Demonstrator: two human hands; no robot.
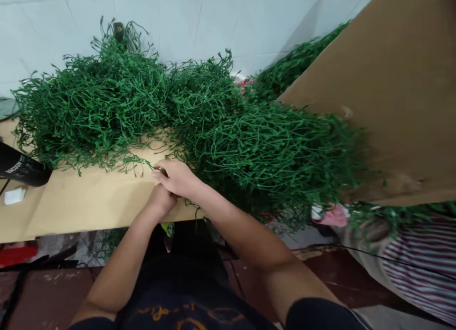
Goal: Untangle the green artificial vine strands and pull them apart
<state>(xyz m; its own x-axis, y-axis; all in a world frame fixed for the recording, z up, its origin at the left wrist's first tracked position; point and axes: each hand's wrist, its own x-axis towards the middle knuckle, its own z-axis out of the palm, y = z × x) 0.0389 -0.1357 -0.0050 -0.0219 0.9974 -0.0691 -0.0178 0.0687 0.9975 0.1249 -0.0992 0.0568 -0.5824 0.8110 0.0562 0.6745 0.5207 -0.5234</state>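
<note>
Near the front edge of the cardboard-covered table [96, 197], my two hands meet. My right hand [178, 178] lies uppermost, its thumb and forefinger pinched on a thin green artificial plant stem [147, 162] whose branching tip points left. Tucked beneath it, my left hand [162, 198] is curled closed; its fingers are mostly hidden, so what it grips cannot be made out. Just beyond my hands, a large heap of green artificial stems [270, 149] spreads to the right. Another heap of the same stems [103, 102] lies at the back left.
A black bottle [24, 166] lies tilted at the left edge, beside a small white object [14, 196]. A large cardboard sheet [392, 97] leans at the right. Behind the heaps stands a white tiled wall [178, 21]. Striped cloth [423, 263] shows at the lower right.
</note>
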